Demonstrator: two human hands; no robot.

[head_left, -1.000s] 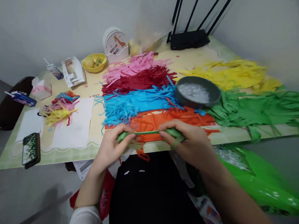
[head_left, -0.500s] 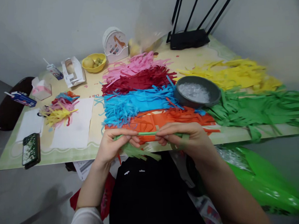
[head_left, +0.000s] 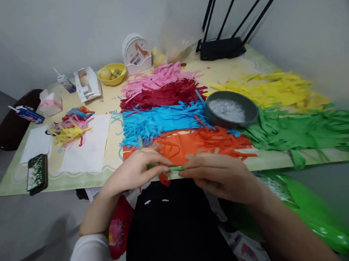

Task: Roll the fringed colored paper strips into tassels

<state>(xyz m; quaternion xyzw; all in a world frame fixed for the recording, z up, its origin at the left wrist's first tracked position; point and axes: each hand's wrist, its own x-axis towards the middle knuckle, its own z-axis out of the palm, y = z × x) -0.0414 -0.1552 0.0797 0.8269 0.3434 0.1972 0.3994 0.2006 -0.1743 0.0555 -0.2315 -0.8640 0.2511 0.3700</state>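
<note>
Both hands meet at the table's (head_left: 77, 179) near edge, just in front of the orange fringe pile (head_left: 193, 143). The left hand (head_left: 135, 172) and the right hand (head_left: 221, 175) each pinch one end of a short green paper strip (head_left: 174, 168), fingers closed on it, fingertips almost touching; only a small length of the strip shows between them. Judgement: the strip is very light, thin and limp, tears easily if pulled hard, and creases under pressure; it handles best by a light pinch at both ends, as now. Count of fringe piles on the table: six large ones — pink (head_left: 156, 77), dark red (head_left: 163, 95), blue (head_left: 159, 121), orange, yellow (head_left: 272, 87) toward the far right corner, green (head_left: 301, 128) along the right edge — plus one small mixed bundle (head_left: 69, 127) on white paper sheets (head_left: 88, 151) near the left edge. One grey bowl (head_left: 230, 109) of whitish bits sits between blue and green. One phone (head_left: 36, 173) lies at the near left corner. At the far edge: one yellow bowl (head_left: 112, 74) of fruit, one small clock (head_left: 136, 53), one router (head_left: 221, 48). Two drink cartons (head_left: 28, 114) stand at the far left.
</note>
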